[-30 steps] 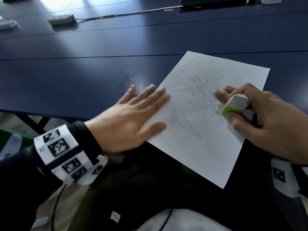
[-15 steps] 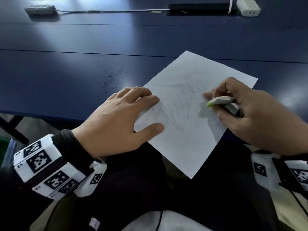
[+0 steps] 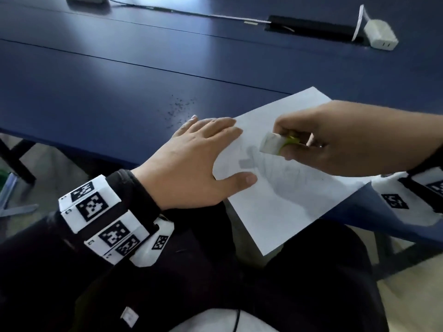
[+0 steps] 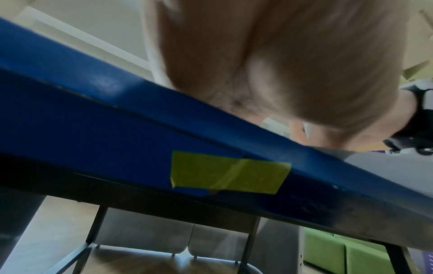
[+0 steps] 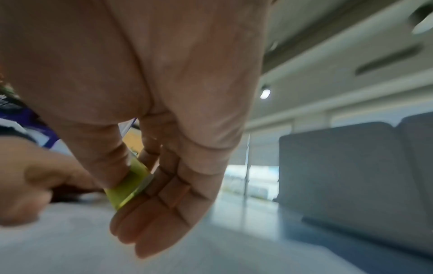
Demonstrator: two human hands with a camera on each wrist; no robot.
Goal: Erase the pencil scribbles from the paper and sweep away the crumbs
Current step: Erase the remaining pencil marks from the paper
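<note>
Rubbing at faint scribbles, my right hand (image 3: 354, 137) pinches the eraser (image 3: 273, 143) between thumb and curled fingers (image 5: 150, 218), its white end down on the paper (image 3: 282, 202) or just above it; I cannot tell which. Its long axis runs across the sheet, white end towards my left hand (image 3: 191, 164), green sleeve back in my grip. The paper lies skewed at the near edge of the bench (image 3: 96, 92), one corner hanging off over my lap. My left hand lies flat, fingers straight, pressing the sheet's left edge and holding nothing. If that press slackens, a hard stroke could crease or drag the overhanging sheet. Dark crumbs (image 3: 179, 109) lie on the bench just beyond my left fingertips, not yet swept.
</note>
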